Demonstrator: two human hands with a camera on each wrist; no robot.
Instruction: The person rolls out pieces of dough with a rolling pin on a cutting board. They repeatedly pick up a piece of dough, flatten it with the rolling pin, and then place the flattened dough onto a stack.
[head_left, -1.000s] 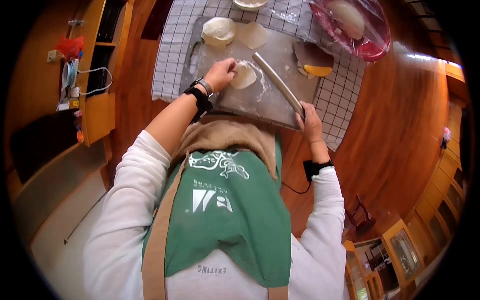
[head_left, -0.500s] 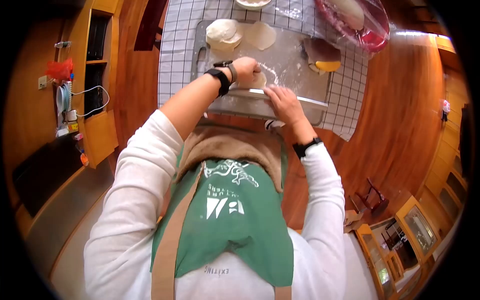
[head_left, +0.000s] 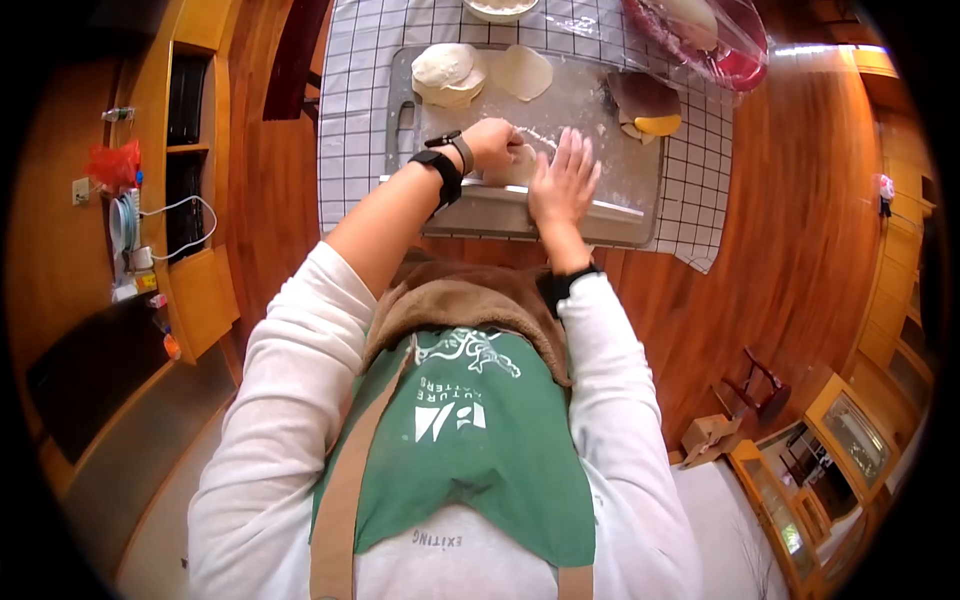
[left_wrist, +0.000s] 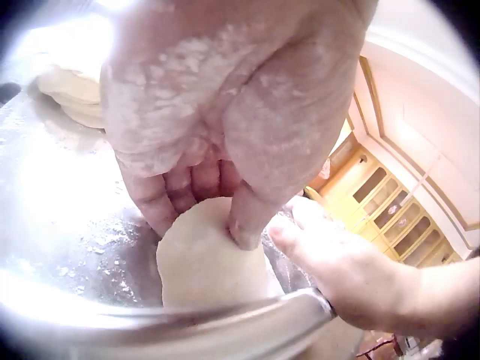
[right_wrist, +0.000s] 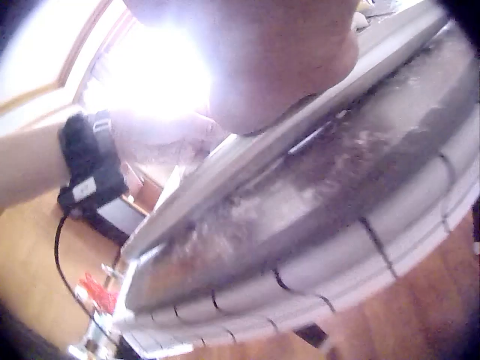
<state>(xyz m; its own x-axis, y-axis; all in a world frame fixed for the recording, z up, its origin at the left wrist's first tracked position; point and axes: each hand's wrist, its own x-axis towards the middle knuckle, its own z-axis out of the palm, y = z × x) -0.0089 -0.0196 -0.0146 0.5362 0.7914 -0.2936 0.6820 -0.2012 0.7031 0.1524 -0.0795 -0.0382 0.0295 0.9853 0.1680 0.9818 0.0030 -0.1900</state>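
Observation:
My left hand pinches the edge of a small dough round, its thumb on top and the fingers curled at the far side. White flour dusts the palm. A metallic-looking rolling pin lies crosswise along the near part of the grey board, and in the left wrist view it overlaps the dough's near edge. My right hand rests on the pin with fingers straight and pointing away from the body. Farther back on the board are a stack of dough rounds and a thin flat one.
At the board's right side lies a dark flat piece with a yellow curved piece. A plastic-covered red basin stands at the back right, a white bowl at the back. Checked cloth covers the table.
The rolling pin has swung from a slant at the right to lie crosswise before the dough. My right hand has gone from gripping its end to lying flat on it. The left hand stays at the dough.

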